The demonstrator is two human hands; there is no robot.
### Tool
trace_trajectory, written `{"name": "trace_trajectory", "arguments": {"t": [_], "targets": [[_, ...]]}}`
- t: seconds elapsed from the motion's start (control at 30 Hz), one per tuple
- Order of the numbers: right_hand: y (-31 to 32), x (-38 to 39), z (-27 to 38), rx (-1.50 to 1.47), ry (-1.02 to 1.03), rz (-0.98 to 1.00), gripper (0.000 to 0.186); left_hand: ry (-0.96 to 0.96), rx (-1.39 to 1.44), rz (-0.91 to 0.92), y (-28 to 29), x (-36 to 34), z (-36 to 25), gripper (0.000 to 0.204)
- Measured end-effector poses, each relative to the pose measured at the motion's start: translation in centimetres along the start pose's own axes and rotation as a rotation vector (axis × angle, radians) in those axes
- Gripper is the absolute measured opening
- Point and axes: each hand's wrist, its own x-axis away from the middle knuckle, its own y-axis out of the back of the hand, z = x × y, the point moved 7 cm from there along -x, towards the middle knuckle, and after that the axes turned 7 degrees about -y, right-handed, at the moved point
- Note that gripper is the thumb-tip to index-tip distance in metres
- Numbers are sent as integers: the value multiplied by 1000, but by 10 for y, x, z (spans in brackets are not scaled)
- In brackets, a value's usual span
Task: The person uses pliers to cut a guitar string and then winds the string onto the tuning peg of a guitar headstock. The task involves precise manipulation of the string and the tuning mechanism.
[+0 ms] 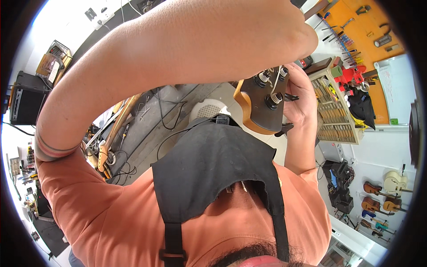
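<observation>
A bass guitar headstock [258, 107], dark-faced with a pale wooden edge, stands tilted in front of my chest. Metal tuning posts [274, 99] with strings wound round them rise from its face, and black tuner keys stick out along its right edge. My right hand [302, 95] curls round that edge beside the keys, with its fingertips partly hidden behind the headstock and my left forearm. Across the top of the view reaches my left arm, bent over the headstock. My left hand [296, 31] looks closed, knuckles rounded; its fingers and anything in them are out of sight.
On the left, a grey workbench [153, 127] carries cables, tools and a guitar neck [104, 151]. A black amplifier [29, 100] stands beyond. To the right are a drawer cabinet [336, 111], an orange tool board [364, 26] and several guitars [376, 202] on the wall.
</observation>
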Motion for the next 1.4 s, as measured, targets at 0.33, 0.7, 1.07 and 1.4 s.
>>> {"name": "trace_trajectory", "arguments": {"t": [0.33, 0.7, 1.07, 1.4], "targets": [[-2, 0, 1, 49, -5, -42, 41, -27, -103, 4, 12, -6, -5, 12], [-10, 1, 5, 62, 5, -29, 46, 93, -45, -66, -3, -3, 4, 15], [-12, 1, 5, 12, 12, 43, 44, 37, -83, -59, -8, -6, 0, 17], [-12, -3, 5, -14, 24, 91, 41, 69, -24, -107, 4, -3, 0, 19]]}}
